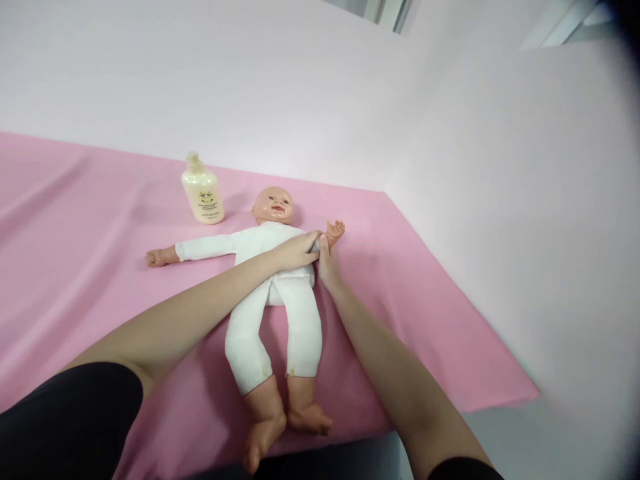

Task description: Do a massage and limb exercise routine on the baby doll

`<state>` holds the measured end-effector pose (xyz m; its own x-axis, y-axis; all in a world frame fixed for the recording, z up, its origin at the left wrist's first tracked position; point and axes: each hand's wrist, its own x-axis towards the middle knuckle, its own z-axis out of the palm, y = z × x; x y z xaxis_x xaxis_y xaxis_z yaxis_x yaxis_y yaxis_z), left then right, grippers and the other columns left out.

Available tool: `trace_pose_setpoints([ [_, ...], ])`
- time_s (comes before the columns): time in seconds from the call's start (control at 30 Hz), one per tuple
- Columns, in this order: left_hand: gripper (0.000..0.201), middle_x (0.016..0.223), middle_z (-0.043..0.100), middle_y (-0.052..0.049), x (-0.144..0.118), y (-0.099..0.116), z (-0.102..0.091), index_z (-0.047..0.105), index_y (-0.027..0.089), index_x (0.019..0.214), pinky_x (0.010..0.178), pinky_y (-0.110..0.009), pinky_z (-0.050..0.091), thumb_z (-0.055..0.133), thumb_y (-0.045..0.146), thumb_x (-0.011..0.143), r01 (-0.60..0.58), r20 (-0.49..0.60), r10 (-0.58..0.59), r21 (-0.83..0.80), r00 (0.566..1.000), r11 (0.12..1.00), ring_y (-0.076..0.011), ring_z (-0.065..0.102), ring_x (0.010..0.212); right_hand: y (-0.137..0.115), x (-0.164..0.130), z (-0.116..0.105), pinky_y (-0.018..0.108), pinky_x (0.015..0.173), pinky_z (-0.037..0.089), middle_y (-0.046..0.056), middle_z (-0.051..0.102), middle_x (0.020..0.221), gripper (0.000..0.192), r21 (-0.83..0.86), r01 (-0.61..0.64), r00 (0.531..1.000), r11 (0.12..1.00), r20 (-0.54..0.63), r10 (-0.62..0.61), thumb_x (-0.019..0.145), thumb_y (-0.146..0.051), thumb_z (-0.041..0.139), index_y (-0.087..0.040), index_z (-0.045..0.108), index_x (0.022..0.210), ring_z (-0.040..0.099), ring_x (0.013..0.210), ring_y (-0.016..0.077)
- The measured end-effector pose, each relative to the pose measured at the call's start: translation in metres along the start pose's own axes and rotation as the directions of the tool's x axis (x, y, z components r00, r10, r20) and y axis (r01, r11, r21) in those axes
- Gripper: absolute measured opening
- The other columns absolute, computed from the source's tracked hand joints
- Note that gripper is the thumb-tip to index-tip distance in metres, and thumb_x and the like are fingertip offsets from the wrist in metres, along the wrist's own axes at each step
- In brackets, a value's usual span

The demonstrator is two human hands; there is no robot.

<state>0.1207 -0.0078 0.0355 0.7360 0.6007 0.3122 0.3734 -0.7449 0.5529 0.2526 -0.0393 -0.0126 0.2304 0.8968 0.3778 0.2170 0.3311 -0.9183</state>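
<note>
Doll [273, 267] is lying face-up on sheet [90, 220]; left hand [296, 252] and right hand [326, 265] are grasping its sleeve. Sleeve is lying mostly hidden beneath both hands' fingers.

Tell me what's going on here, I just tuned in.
A person leans over a baby doll in a white cloth suit lying face up on a pink sheet. Both hands meet at the doll's arm on the picture's right: the left hand reaches across the doll's chest and the right hand comes up beside it, fingers closed around the sleeve near the wrist. A cream plastic lotion bottle stands upright beside the doll's head, untouched.
</note>
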Motion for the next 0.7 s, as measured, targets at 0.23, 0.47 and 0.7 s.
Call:
trace_pose_setpoints([
  [0.23,0.024,0.100,0.070,-0.010,0.0000,0.0010,-0.0005,0.051,0.018,0.109,0.085,-0.041,0.054,0.048,0.024,0.086,0.015,0.002,-0.015,0.006,1.000,1.000,-0.0266,0.067,0.090,0.0006,0.0000,-0.0008,0.041,0.133,0.014,0.005,0.011,0.177,0.083,-0.026,0.014,1.000,1.000,0.005,-0.014,0.097,-0.070,0.035,-0.020,0.028,0.163,0.000,0.164,0.0199],
  [0.47,0.026,0.104,0.070,-0.010,0.0006,-0.0001,0.0002,0.052,0.018,0.111,0.088,-0.040,0.054,0.049,0.024,0.086,0.000,-0.005,0.000,-0.007,1.000,1.000,-0.0262,0.067,0.093,0.0019,0.0011,-0.0003,0.043,0.134,0.012,0.004,0.009,0.177,0.091,-0.013,-0.005,1.000,1.000,0.007,0.005,0.092,-0.077,0.034,-0.021,0.026,0.163,-0.002,0.164,0.0182],
  [0.7,0.027,0.107,0.069,-0.011,0.0006,-0.0015,0.0011,0.053,0.017,0.112,0.091,-0.042,0.053,0.048,0.023,0.086,-0.024,-0.014,0.023,-0.039,1.000,0.999,-0.0268,0.066,0.096,0.0008,0.0003,-0.0005,0.043,0.133,0.015,0.000,0.010,0.177,0.086,-0.024,-0.001,1.000,1.000,0.006,0.001,0.093,-0.076,0.034,-0.027,0.026,0.163,0.000,0.164,0.0181],
])
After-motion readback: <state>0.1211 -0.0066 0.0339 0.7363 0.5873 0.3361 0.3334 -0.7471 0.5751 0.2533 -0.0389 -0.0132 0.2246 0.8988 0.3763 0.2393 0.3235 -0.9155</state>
